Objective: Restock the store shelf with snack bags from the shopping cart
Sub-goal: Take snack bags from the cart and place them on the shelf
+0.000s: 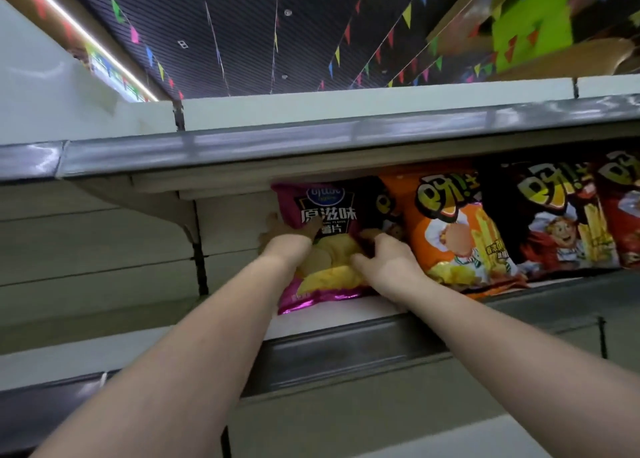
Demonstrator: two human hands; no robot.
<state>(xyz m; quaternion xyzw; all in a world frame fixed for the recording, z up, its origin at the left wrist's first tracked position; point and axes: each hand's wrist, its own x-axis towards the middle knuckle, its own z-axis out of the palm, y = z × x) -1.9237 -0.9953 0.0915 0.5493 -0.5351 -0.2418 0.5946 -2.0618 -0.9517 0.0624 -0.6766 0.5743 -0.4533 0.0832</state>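
Gripping pink chip bag (325, 246) both sides: left hand (287, 236) curled round left edge, right hand (384, 260) pinching right lower front. Bag upright on shelf (346, 314), just left of orange snack bag (457, 229); black snack bag (554, 222) farther right.

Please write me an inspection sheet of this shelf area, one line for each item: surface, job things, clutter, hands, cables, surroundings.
Surface: white shelf board with a grey front rail; its left part is bare.
Job things: pink chip bag stands on the shelf, leftmost in the row; orange snack bag, black snack bag and a red bag follow to its right.
Clutter: nothing seen.
Hands: left hand grips the pink bag's left edge; right hand rests on its lower right front, fingers curled.
Cables: nothing seen.
Surroundings: upper shelf above; dark ceiling with coloured pennant strings. The shopping cart is not in view.
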